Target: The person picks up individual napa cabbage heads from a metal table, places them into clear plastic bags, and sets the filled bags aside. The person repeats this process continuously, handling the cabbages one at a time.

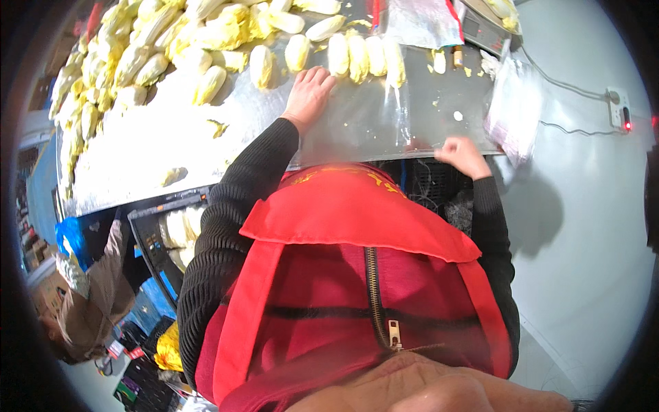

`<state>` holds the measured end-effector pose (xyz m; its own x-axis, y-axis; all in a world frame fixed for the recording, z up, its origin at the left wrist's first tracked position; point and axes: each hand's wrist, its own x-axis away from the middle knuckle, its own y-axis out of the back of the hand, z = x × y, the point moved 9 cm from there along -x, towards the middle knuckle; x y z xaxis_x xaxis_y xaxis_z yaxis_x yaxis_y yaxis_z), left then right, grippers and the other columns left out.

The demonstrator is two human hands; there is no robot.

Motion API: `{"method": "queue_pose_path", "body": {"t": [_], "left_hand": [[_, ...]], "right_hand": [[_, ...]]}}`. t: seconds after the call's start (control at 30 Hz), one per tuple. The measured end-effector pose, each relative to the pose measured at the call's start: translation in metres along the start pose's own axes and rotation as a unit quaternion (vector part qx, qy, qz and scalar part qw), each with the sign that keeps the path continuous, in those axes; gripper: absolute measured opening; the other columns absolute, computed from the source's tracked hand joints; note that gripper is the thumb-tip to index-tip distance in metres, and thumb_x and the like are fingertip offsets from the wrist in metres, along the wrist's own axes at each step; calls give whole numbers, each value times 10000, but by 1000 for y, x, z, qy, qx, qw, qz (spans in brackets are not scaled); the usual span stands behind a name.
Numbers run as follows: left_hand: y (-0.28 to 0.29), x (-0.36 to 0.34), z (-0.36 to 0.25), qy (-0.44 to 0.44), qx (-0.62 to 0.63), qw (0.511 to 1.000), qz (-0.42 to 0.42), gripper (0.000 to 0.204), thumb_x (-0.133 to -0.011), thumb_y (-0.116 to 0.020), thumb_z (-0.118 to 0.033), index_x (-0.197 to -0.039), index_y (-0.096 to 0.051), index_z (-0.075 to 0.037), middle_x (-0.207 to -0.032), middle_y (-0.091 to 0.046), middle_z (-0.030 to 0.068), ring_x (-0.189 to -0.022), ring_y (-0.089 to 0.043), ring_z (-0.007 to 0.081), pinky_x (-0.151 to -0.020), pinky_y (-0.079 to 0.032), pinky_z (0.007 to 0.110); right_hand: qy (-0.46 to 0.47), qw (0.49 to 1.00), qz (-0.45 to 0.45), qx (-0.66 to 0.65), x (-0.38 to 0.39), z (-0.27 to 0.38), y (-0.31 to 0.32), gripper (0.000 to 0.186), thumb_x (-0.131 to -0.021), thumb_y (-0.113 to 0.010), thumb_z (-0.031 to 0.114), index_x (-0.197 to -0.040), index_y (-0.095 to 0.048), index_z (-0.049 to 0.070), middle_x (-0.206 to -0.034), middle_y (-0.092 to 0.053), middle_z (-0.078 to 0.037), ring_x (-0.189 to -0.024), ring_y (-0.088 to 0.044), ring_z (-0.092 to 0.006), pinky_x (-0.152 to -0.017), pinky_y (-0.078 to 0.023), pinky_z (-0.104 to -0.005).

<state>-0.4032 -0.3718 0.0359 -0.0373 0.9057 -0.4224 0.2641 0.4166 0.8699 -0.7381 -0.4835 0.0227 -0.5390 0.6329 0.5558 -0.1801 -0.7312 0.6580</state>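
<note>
My left hand point(309, 95) rests on the metal tabletop point(357, 130), back up and fingers stretched forward, with nothing seen in it. Just beyond its fingertips stands a trimmed napa cabbage point(297, 53). To the right, more pale yellow cabbages point(357, 59) form a short row side by side, and another cabbage point(261, 66) lies to the left. At the table's near edge, my right hand point(465, 156) is curled into a fist. Its palm side is hidden, so whatever may be inside does not show.
Heaped cabbages point(137, 62) fill the table's far left. At the far right are a red-edged plastic bag point(422, 24), a scale point(480, 29) and a small brown bottle point(458, 57). Clear bags point(515, 110) hang over the right edge. A person point(96, 295) is at the left.
</note>
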Motion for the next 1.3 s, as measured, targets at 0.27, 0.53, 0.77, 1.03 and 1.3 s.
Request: {"method": "queue_pose_path", "body": {"t": [0.27, 0.53, 0.77, 1.03, 1.3], "left_hand": [[-20, -6, -3, -92, -32, 992, 77, 218, -792, -593, -106, -1007, -633, -102, -1182, -602, 89, -1218, -523, 279, -1041, -394, 441], [-23, -3, 10, -103, -28, 986, 126, 242, -821, -567, -133, -1055, -605, -89, -1315, -580, 65, -1338, -446, 254, -1106, -338, 458], [-18, -2, 11, -73, 14, 992, 106, 222, -828, -594, -112, -1047, -615, -83, -1293, -611, 66, -1305, -497, 256, -1091, -366, 471], [5, -20, 41, 52, 167, 982, 65, 265, -879, -574, -84, -1129, -664, -75, -1177, -682, 90, -1175, -604, 263, -1001, -443, 408], [69, -90, 80, 254, 313, 914, -36, 217, -923, -621, -205, -1012, -711, -29, -915, -731, 97, -805, -657, 126, -747, -506, 271]], "right_hand": [[-67, 932, -45, -353, -112, 21, -1, 270, -892, -708, 319, -934, -618, 68, -820, -659, -20, -706, -674, -126, -602, -518, -240], [-13, 873, -41, -486, -137, 8, -28, 181, -922, -641, 209, -954, -623, 31, -802, -679, -54, -705, -690, -152, -584, -516, -231], [234, 914, -329, -21, -78, 47, -13, 486, -726, -796, 106, -1192, -660, 131, -1301, -569, -81, -1206, -535, -281, -1029, -425, -412], [319, 850, -372, -192, -81, 65, 18, 169, -820, -739, 77, -987, -718, 65, -1066, -679, -54, -1078, -614, -214, -898, -498, -340], [247, 810, -194, -496, -116, 129, 102, 152, -950, -552, 151, -941, -620, 15, -871, -691, -94, -832, -682, -203, -808, -534, -312]]}}
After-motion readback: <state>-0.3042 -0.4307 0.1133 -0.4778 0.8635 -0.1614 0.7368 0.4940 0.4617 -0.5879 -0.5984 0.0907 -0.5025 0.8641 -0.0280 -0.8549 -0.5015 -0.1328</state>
